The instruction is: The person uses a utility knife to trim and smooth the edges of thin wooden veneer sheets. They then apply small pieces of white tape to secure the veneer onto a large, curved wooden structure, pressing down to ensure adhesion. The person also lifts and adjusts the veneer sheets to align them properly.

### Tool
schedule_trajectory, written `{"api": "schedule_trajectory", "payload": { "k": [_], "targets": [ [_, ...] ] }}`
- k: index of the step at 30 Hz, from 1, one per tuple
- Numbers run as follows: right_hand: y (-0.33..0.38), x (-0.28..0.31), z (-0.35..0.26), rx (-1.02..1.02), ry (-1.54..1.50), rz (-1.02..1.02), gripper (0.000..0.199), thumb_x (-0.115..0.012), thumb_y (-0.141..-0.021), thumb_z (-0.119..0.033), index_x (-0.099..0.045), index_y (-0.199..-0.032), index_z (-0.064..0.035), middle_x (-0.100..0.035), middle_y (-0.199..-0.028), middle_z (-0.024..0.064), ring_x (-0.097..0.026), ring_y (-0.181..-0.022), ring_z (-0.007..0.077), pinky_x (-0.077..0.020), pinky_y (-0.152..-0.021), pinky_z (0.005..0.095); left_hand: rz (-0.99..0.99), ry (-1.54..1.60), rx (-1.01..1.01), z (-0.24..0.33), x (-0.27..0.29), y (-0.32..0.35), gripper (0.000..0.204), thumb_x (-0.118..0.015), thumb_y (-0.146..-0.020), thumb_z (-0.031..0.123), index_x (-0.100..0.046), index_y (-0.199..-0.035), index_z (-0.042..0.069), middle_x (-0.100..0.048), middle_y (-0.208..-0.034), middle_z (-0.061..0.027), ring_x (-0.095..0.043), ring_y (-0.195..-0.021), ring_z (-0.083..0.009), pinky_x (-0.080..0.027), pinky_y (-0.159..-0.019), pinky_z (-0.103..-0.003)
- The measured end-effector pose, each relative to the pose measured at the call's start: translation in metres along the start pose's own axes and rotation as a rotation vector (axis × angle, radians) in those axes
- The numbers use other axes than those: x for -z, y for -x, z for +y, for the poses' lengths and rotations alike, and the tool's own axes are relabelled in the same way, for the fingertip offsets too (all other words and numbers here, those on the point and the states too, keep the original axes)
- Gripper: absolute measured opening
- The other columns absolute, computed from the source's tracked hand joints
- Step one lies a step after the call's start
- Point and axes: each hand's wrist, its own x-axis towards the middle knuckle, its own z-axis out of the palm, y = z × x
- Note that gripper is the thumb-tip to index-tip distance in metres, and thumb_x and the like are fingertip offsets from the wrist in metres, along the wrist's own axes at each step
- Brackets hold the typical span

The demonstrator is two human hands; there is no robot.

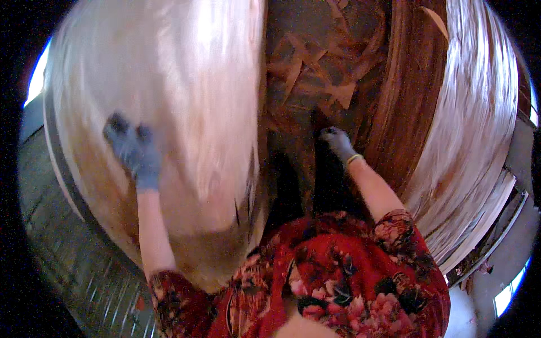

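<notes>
My left hand [134,151], in a grey-blue glove with dark fingertips, lies on a broad pale sheet of wood veneer [208,101] on the left. Its fingers are apart and a little blurred. My right hand [338,142], in a grey glove with a yellow band at the wrist, hangs over the gap between two stacks. Its fingers are curled closed. Something dark shows at the fingertips, but what it is I cannot make out against the dark floor.
Torn brown veneer scraps [344,93] litter the dark floor of the gap. To the right rises another veneer stack [473,112], its layered brown side [414,90] facing the gap. Slatted grey flooring [96,276] runs along the lower left.
</notes>
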Motion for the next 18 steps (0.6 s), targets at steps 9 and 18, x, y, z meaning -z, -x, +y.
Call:
{"api": "schedule_trajectory", "payload": {
  "k": [9,18],
  "targets": [
    [-0.2,-0.091,-0.085,0.164,1.246,-0.332,0.048,-0.047,-0.085,-0.024,-0.044,-0.132,-0.018,-0.044,-0.135,0.0144,-0.053,-0.112,0.0298,-0.0473,-0.09,0.042,-0.05,-0.023,0.274,-0.016,0.014,0.082,0.065,-0.045,-0.092,0.037,-0.026,-0.137,-0.006,-0.029,-0.141,-0.0195,-0.029,-0.129,-0.0314,-0.025,-0.106,-0.04],
    [-0.399,-0.206,-0.022,0.309,0.962,-0.129,0.043,-0.034,-0.093,-0.021,-0.04,-0.133,-0.0046,-0.045,-0.132,0.0181,-0.047,-0.118,0.0317,-0.0384,-0.099,0.0355,-0.123,-0.037,0.46,-0.049,-0.007,0.123,0.064,-0.045,-0.093,0.036,-0.024,-0.138,-0.004,-0.028,-0.142,-0.0178,-0.028,-0.131,-0.0291,-0.026,-0.106,-0.038]
  ]
}}
